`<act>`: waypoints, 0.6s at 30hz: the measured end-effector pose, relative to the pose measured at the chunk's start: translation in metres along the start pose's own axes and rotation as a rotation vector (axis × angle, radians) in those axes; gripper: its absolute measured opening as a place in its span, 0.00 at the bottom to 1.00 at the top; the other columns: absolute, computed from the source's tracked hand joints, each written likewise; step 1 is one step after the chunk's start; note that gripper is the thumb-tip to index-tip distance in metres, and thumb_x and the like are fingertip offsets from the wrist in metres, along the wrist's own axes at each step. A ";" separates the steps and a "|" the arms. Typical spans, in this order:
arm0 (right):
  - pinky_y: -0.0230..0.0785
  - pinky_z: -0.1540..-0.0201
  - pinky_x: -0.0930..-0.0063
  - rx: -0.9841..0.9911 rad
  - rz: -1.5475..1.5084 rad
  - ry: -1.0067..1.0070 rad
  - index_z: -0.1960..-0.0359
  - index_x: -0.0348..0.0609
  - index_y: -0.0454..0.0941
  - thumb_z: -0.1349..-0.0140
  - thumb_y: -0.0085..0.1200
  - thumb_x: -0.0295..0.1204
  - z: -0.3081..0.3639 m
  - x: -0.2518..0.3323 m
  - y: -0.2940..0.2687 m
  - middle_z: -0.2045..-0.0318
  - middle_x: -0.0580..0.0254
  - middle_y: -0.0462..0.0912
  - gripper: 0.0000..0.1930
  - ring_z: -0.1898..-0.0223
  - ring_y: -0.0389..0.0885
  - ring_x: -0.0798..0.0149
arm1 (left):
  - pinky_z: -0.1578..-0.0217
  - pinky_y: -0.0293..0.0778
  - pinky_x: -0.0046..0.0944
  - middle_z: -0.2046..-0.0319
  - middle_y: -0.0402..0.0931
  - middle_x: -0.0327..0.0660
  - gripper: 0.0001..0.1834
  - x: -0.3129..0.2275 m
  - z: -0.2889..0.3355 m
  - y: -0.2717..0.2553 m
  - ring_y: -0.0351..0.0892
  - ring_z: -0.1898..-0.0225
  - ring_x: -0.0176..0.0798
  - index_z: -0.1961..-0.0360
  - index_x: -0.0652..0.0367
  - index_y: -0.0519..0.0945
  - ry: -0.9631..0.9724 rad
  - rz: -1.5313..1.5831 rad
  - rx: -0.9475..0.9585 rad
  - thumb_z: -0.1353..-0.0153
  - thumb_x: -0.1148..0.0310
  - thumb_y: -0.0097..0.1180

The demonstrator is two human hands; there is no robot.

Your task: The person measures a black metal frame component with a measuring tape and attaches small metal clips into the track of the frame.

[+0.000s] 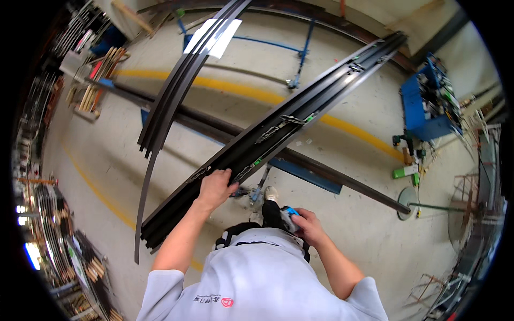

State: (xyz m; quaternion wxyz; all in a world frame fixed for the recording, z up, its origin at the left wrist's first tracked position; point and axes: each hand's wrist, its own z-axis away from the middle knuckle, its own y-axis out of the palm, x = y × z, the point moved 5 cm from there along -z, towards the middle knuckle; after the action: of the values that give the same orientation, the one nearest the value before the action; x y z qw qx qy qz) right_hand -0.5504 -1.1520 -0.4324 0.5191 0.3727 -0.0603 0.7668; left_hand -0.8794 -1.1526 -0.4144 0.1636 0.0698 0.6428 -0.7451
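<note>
A long black metal profile [214, 155] with channels runs diagonally from the lower left to the far right. My left hand [215, 188] is closed over its near edge, fingers curled into the channel and thumb on the near side. Bundled wires [270, 132] and small green-marked parts [257, 162] lie in the profile. Close to my waist, my right hand [307, 224] is closed on a small grey-and-blue object [292, 212]; its kind cannot be made out.
Thinner black strips [171, 101] with a white sheet [225, 38] lie to the left. A dark crossbar [342, 184] supports the profiles, ending near a round base [405, 203]. A blue tool cart [420, 107] stands at right, with a green-and-white box [405, 172] on the floor.
</note>
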 end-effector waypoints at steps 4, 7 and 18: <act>0.68 0.73 0.80 -0.298 -0.158 -0.059 0.45 0.44 0.79 0.32 0.59 0.42 0.071 -0.051 -0.041 0.66 0.69 0.81 0.20 0.71 0.75 0.74 | 0.62 0.80 0.56 0.69 0.83 0.52 0.13 0.001 -0.019 0.040 0.85 0.64 0.57 0.66 0.63 0.77 0.088 -0.003 0.097 0.39 0.62 0.63; 0.66 0.77 0.80 -0.478 -0.399 -0.100 0.47 0.42 0.79 0.31 0.58 0.41 0.129 -0.094 -0.053 0.68 0.65 0.81 0.18 0.76 0.75 0.72 | 0.65 0.80 0.58 0.73 0.82 0.54 0.11 -0.028 -0.050 0.040 0.85 0.70 0.60 0.67 0.64 0.78 0.169 0.031 -0.001 0.39 0.66 0.60; 0.67 0.82 0.81 -0.636 -0.519 -0.205 0.56 0.38 0.78 0.30 0.58 0.36 0.205 -0.136 -0.075 0.73 0.64 0.81 0.13 0.82 0.73 0.74 | 0.44 0.75 0.56 0.39 0.71 0.59 0.32 -0.148 -0.186 0.044 0.74 0.41 0.64 0.33 0.63 0.67 0.073 0.237 -0.344 0.38 0.70 0.59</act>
State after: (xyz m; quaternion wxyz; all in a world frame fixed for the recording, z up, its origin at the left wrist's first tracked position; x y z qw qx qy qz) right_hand -0.3580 -1.3186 -0.3944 0.7755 0.2711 -0.2492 0.5128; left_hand -0.7457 -0.9526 -0.4394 0.2363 0.1428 0.7531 -0.5971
